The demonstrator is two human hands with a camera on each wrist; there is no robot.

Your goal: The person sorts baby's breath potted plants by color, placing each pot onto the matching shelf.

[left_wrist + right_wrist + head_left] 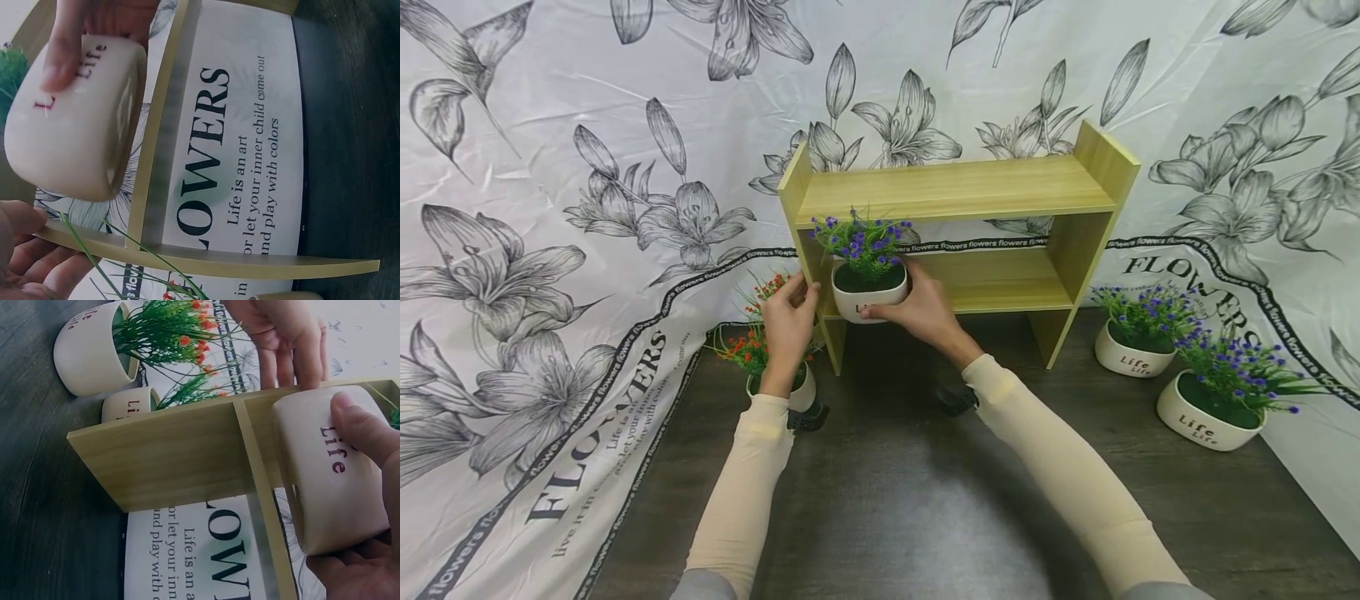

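I'm beside a decorated corner, home or studio, I can't tell which: creased cloth printed with lilies and the word "FLOWERS" backs a dark wood-grained desk, where a little wooden shelf stands among white flowerpots lettered "Life", their blooms purple or orange-red.

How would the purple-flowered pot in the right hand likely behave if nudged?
The white pot looks stiff and perhaps slippery, given its glossy wall. Being wider than tall, it probably resists tipping. Its thin-stemmed purple flowers would likely bend.

Sleeved forearms stretched forward, left grip raised, fingers bent, right grip curled, thumb extended
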